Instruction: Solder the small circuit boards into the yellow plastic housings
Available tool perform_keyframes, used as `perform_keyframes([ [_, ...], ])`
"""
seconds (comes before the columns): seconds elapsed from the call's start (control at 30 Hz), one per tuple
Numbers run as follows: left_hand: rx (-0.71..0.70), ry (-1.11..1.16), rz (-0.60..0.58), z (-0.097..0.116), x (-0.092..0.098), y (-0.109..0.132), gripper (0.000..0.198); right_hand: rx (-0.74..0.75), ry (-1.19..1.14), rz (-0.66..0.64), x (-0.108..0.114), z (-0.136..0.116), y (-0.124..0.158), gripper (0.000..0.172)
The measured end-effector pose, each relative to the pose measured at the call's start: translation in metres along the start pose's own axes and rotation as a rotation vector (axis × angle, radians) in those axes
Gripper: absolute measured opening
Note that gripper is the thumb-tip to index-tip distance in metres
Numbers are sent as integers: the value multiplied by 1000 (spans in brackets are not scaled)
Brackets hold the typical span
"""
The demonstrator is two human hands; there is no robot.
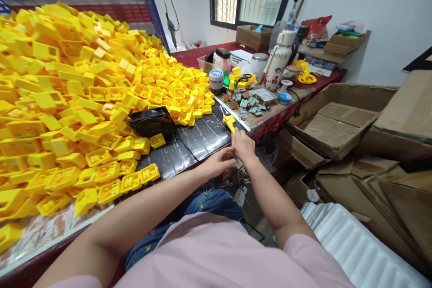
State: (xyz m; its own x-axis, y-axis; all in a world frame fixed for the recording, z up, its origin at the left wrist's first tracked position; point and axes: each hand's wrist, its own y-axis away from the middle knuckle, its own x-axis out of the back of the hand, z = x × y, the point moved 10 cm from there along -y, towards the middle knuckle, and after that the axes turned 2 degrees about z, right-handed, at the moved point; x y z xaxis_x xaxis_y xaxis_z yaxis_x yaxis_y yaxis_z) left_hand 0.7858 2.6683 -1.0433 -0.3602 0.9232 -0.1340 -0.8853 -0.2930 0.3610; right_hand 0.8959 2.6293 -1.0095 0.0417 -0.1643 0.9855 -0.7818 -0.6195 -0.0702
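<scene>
At the edge of the table (pixel 189 140), the yellow tool (pixel 229 121) was positioned at my right hand (pixel 244 145); I could not tell whether its fingers or those of my left hand (pixel 218 163) were clamped.

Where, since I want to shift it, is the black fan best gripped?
Take the black fan by its right frame edge, probably coming from the right: yellow casings crowd its left and back, while dark tabletop shows on its right.

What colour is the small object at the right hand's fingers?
The small object is yellow; it shows best in the head view.
</scene>
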Motion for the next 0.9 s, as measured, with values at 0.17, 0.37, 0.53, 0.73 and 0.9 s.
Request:
perform_keyframes([
  [0.17,35,-142,-152,-24,-10,20,36,-35,-39,28,-1,-7,-42,41],
  [0.37,77,-387,-343,-36,-18,42,55,-26,-100,146,19,-19,-30,50],
  [0.53,71,-631,-431,-29,-28,49,62,41,-84,320,53,46,41,42],
  [0.73,131,-648,-380,-47,-16,63,58,-789,67,487,114,339,160,60],
  [0.9,116,-654,-294,-49,7,72,45,-1113,258,462,150,447,205,52],
])
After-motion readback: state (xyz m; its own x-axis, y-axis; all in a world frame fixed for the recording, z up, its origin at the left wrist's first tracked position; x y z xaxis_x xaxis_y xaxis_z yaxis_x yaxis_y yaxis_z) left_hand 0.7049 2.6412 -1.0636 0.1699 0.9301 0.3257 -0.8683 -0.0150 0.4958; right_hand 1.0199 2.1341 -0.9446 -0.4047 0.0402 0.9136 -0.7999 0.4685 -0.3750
